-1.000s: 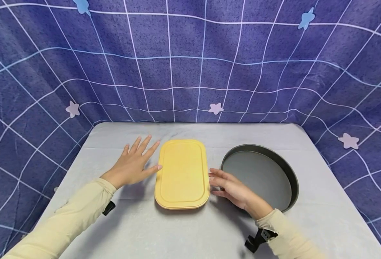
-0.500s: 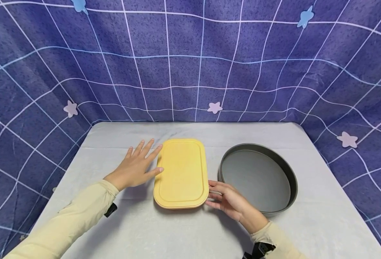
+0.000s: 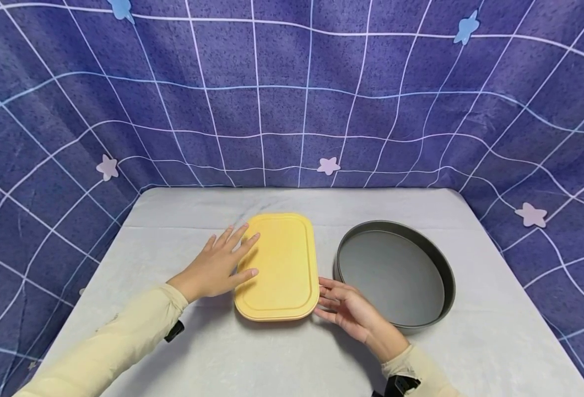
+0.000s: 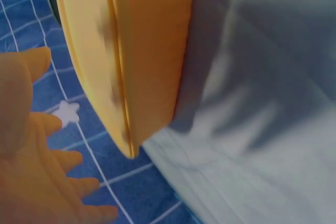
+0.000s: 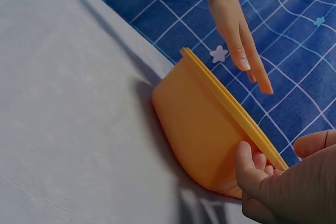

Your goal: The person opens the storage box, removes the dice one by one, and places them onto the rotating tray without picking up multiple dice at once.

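A yellow rectangular lidded food container point(image 3: 278, 270) sits on the table, its lid on. My left hand point(image 3: 216, 270) hovers over the lid's left edge with fingers spread; the right wrist view shows that hand point(image 5: 233, 30) apart from the lid. At the container's right side is my right hand point(image 3: 353, 311), its thumb uppermost. In the right wrist view, the fingers point(image 5: 245, 161) of that hand touch the side wall just under the lid's rim, while the thumb point(image 5: 315, 142) stands off above the rim. The container's underside is hidden.
A round dark grey cake pan point(image 3: 393, 275) stands right of the container, close beside my right hand. A pale cloth covers the table point(image 3: 212, 358). Behind and at both sides hangs a blue-purple curtain point(image 3: 282, 110) with a grid and stars.
My left hand has moved right and slightly nearer, over the lid's left edge. My right hand has moved down along the container's right side to its rim. Container and pan stay in place.
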Motion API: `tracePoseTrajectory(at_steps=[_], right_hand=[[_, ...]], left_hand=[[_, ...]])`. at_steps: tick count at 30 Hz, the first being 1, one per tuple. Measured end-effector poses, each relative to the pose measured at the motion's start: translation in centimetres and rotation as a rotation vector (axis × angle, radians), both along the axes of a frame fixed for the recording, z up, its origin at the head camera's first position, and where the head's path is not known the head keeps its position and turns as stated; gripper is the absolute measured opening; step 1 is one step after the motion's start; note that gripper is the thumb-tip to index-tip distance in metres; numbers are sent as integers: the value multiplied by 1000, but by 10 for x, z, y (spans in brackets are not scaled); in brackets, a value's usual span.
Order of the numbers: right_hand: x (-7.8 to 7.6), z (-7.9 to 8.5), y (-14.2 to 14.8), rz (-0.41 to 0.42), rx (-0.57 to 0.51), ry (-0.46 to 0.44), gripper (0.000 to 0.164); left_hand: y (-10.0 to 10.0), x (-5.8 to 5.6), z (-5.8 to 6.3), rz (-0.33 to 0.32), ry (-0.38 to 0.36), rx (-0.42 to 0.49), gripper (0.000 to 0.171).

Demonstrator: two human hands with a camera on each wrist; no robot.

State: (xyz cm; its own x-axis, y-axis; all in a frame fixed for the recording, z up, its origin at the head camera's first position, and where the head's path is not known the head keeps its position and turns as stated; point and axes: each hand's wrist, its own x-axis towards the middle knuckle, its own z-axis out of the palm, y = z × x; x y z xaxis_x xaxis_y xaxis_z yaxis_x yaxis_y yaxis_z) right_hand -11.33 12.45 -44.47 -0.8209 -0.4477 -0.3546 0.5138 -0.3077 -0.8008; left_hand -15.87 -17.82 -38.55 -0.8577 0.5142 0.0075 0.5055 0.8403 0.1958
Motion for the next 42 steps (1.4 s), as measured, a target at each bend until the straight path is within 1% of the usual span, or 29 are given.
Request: tracePoseTrajectory(at_steps=[3,6,9,11,14,17,19,22,24,28,32,34,37,40,42], right_hand=[[0,-2,1,-7,-13,0,54],[1,-5,1,-19,-34,-13,53],[2,-7,2,-31,-65,-28,53],[3,-9,2,-37,-86,-32,53],[4,-11,2,-48,-109,-32,53],[5,-12,1,-61,-112,-29,53],[6,-13,1,-69,-107,-27,53],[6,-13,0,-79,-99,-23,53],[6,-13,0,-83,-100,-22,53],[7,-14,0,-82,-106,-18,53],[7,-14,0,-82,-105,-14,53],[7,-14,-1,-85,-103,-15,53],[7,-14,-1,-87,-100,-11,54],[7,-14,-1,-83,-102,2,55],[7,-15,-1,-79,-103,12,55]], left_hand=[[9,8,-7,-48,26,47,68],[19,18,-14,-104,56,97,64],[30,30,-22,-148,75,119,63],[36,37,-26,-166,72,117,64],[43,46,-32,-187,73,90,64],[47,53,-39,-216,129,67,62],[49,57,-43,-242,201,44,60],[52,61,-49,-285,329,11,58],[53,63,-52,-304,398,-10,56],[55,64,-57,-327,508,-22,51],[55,64,-60,-360,611,-37,47],[54,63,-61,-384,652,-49,44],[54,63,-63,-412,687,-65,38],[55,64,-64,-429,700,-74,35],[56,64,-64,-436,709,-83,36]])
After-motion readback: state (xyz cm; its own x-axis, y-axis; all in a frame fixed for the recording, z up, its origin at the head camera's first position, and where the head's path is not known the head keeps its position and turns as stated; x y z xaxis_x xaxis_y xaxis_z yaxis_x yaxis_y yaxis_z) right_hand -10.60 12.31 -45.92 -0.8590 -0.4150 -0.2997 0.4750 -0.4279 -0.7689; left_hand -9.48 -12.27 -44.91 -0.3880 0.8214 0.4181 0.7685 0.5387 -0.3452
